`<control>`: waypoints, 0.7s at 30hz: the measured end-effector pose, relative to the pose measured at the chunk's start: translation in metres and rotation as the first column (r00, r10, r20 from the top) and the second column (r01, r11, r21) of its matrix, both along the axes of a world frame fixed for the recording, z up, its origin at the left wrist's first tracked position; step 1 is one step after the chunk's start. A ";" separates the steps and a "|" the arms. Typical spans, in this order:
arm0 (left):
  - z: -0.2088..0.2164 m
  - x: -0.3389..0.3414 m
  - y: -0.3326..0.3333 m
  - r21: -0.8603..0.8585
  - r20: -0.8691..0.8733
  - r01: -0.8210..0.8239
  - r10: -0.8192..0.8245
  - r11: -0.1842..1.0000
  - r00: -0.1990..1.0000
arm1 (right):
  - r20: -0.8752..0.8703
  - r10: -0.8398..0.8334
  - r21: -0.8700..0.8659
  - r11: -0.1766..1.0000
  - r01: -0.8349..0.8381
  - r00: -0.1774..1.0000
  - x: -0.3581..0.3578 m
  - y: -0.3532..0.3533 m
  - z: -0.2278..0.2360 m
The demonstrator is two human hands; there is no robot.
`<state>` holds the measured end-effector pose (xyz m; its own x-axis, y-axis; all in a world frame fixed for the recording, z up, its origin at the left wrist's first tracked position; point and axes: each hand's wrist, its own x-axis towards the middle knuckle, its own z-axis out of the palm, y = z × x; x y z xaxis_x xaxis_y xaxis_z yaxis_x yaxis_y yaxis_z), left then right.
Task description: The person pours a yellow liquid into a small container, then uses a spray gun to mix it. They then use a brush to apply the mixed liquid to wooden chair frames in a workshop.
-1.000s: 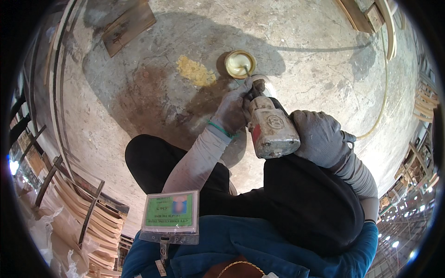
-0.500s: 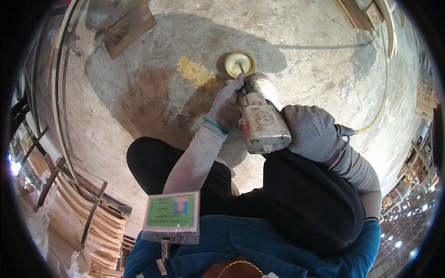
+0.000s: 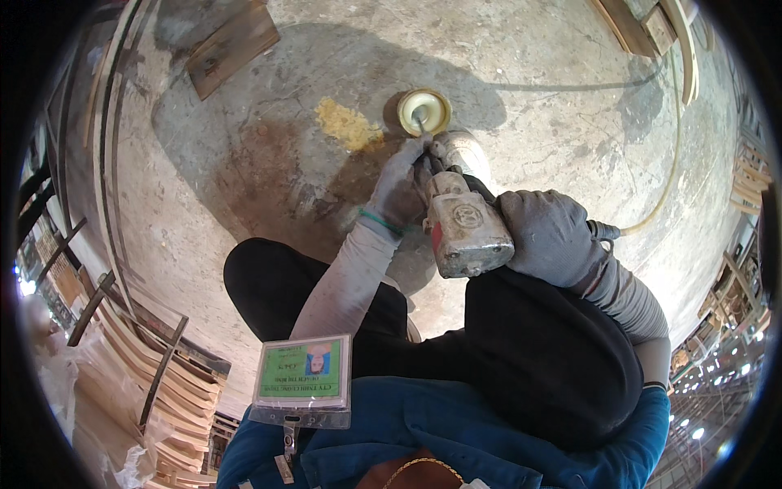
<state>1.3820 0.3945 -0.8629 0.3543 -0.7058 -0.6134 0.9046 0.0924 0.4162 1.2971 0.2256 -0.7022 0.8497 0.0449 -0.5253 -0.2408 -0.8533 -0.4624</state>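
My right hand (image 3: 544,236), in a grey glove, is closed round the handle of a worn, paint-stained power drill (image 3: 468,220). Gloved too, my left hand (image 3: 399,183) is closed at the drill's front end, by the start of the thin rod (image 3: 419,122); its fingertips are partly hidden behind the tool. The rod slants down into a small round tub (image 3: 441,124) of cream-coloured liquid, whose surface dips around it. Just nearer to me, a white container (image 3: 466,153) stands on the floor, partly covered by the drill.
A yellow crumbly patch (image 3: 349,124) marks the concrete floor left of the tub. A wooden board (image 3: 231,49) lies at the far left. More wood (image 3: 627,28) is at the far right, where a pale hose (image 3: 674,163) runs to the drill. Stacked curved wooden pieces (image 3: 163,399) stand at left.
The drill and my left hand have shifted slightly toward me. A deeper hollow shows in the liquid around the rod.
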 end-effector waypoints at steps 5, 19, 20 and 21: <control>0.000 -0.003 -0.003 0.041 -0.120 -0.046 0.051 0.998 0.991 | -0.002 0.039 -0.045 0.998 -0.039 0.999 -0.003 0.002 -0.002; -0.005 -0.015 -0.002 0.220 0.448 0.086 -0.179 0.972 0.876 | -0.007 0.044 -0.035 0.998 -0.044 0.999 -0.008 -0.003 0.004; -0.005 -0.015 -0.004 0.229 0.345 0.073 -0.151 0.971 0.926 | -0.018 0.045 -0.046 0.998 -0.046 0.999 -0.008 -0.003 0.004; -0.004 -0.014 -0.005 0.198 0.249 0.060 -0.110 0.978 0.962 | -0.019 0.050 -0.050 0.997 -0.051 0.999 -0.008 -0.004 0.004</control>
<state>1.3677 0.3898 -0.8671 0.4613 -0.6216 -0.6331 0.7655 -0.0819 0.6382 1.2888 0.2220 -0.6979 0.8376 0.0610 -0.5429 -0.2042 -0.8868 -0.4146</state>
